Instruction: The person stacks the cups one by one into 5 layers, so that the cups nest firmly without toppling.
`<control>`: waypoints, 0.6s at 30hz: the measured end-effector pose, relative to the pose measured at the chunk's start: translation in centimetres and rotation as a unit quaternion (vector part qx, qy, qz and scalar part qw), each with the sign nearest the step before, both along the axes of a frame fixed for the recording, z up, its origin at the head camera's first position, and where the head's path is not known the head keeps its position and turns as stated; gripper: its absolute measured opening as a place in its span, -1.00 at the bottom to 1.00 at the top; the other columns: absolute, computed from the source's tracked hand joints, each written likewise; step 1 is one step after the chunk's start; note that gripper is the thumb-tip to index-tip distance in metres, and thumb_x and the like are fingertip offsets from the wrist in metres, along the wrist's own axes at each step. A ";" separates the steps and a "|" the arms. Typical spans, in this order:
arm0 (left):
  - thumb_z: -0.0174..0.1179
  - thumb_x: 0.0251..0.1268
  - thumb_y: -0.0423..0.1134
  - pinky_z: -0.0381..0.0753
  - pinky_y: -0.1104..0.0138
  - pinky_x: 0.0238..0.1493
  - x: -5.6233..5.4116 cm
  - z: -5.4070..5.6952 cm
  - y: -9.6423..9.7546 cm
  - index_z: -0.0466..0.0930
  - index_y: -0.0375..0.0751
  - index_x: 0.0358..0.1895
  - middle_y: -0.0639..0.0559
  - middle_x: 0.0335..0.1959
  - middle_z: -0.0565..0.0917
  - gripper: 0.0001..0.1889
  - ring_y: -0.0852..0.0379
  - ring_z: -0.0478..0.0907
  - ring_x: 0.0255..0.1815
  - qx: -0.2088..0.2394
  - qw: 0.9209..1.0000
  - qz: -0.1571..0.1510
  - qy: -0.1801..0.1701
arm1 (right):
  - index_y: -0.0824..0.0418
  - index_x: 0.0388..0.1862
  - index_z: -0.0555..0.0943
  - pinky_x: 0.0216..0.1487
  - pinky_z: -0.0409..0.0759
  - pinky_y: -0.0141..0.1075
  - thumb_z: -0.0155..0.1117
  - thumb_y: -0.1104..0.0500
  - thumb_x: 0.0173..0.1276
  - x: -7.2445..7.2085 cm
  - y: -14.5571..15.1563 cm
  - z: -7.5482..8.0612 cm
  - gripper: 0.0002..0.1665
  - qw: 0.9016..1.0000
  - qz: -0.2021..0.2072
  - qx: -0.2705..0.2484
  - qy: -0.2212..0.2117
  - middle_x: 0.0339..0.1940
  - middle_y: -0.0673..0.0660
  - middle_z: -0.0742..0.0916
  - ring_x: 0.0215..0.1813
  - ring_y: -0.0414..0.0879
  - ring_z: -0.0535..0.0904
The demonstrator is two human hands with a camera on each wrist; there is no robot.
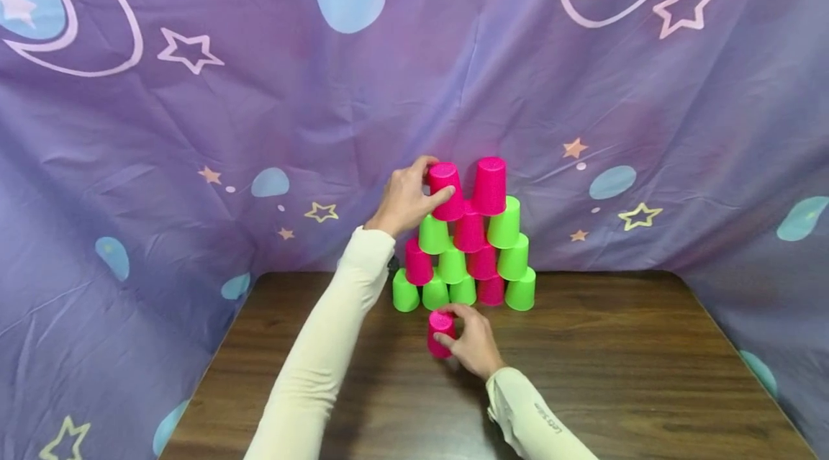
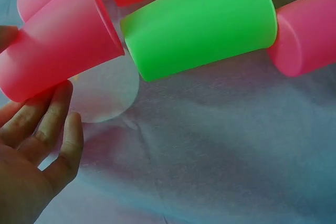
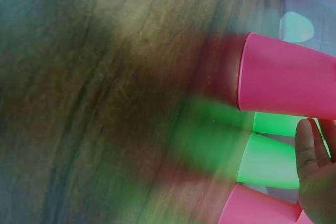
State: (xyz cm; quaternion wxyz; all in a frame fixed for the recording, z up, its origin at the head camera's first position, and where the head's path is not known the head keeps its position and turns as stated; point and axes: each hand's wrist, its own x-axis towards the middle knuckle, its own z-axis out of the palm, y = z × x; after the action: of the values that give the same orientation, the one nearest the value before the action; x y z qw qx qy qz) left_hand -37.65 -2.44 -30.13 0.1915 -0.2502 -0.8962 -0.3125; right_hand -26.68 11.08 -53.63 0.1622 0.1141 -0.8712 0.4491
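Observation:
A pyramid of upside-down pink and green cups stands on the wooden table (image 1: 622, 373). At its top left, my left hand (image 1: 404, 197) holds a pink cup (image 2: 58, 45) between thumb and fingers. That cup leans slightly over a green cup (image 2: 205, 24) and a pink cup (image 1: 469, 232); whether it rests on them I cannot tell. Another pink cup (image 1: 490, 186) stands to its right on the same level. In front of the pyramid, my right hand (image 1: 478, 345) grips a single upside-down pink cup (image 3: 289, 77) at or just above the tabletop.
Behind the table hangs a purple cloth (image 1: 388, 100) with stars and moons, close to the pyramid's back. The bottom row, with a green cup (image 1: 521, 290) at its right end, stands near the table's back edge. A small dark object (image 1: 393, 263) shows beside the left sleeve.

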 end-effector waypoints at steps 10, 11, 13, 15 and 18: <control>0.34 0.27 -0.03 0.67 0.10 0.10 -0.6 0.3 0.8 0.48 -0.17 0.28 -0.11 0.02 0.75 -0.44 -0.10 0.69 0.02 -0.045 0.998 0.006 0.035 | 0.11 -0.09 0.68 -0.09 0.70 -0.07 0.62 0.34 -0.05 0.1 -0.8 -0.2 -0.50 1.000 0.002 -0.021 -0.018 -0.12 0.10 0.76 -0.12 -0.08 0.65; 0.33 0.28 -0.03 0.67 0.09 0.10 -0.6 0.3 0.8 0.48 -0.18 0.29 -0.12 0.02 0.75 -0.43 -0.10 0.70 0.02 -0.050 0.998 0.007 0.036 | 0.10 -0.09 0.68 -0.07 0.70 -0.06 0.62 0.34 -0.05 0.1 -0.8 -0.2 -0.50 1.000 0.002 -0.021 -0.017 -0.12 0.10 0.76 -0.11 -0.08 0.66; 0.33 0.29 -0.04 0.68 0.07 0.09 -0.7 0.1 0.9 0.46 -0.18 0.31 -0.15 0.03 0.75 -0.42 -0.12 0.70 0.04 -0.057 0.998 0.008 0.036 | 0.08 -0.09 0.68 -0.06 0.68 -0.08 0.63 0.33 -0.05 0.1 -0.8 -0.2 -0.50 1.000 0.000 -0.018 -0.017 -0.13 0.07 0.76 -0.10 -0.09 0.66; 0.33 0.30 -0.04 0.67 0.05 0.09 -0.8 0.0 0.9 0.44 -0.19 0.33 -0.17 0.04 0.74 -0.41 -0.13 0.70 0.05 -0.060 0.998 0.007 0.034 | 0.08 -0.10 0.68 -0.07 0.67 -0.10 0.63 0.33 -0.06 0.2 -0.8 -0.3 -0.50 1.000 -0.001 -0.018 -0.015 -0.14 0.07 0.76 -0.10 -0.10 0.65; 0.32 0.31 -0.03 0.68 0.03 0.07 -0.9 -0.2 1.0 0.43 -0.19 0.33 -0.18 0.02 0.75 -0.41 -0.15 0.70 0.03 -0.060 0.998 0.005 0.031 | 0.09 -0.10 0.68 -0.14 0.69 -0.14 0.63 0.34 -0.07 0.3 -0.8 -0.4 -0.50 1.000 -0.001 -0.025 -0.015 -0.15 0.06 0.76 -0.13 -0.11 0.65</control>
State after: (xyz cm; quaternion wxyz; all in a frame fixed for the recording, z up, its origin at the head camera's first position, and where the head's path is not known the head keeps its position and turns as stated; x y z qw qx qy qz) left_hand -38.57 -1.46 -30.32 0.2052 -0.2662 -0.9083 -0.2492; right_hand -26.35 10.28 -54.06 0.1521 0.1021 -0.8622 0.4722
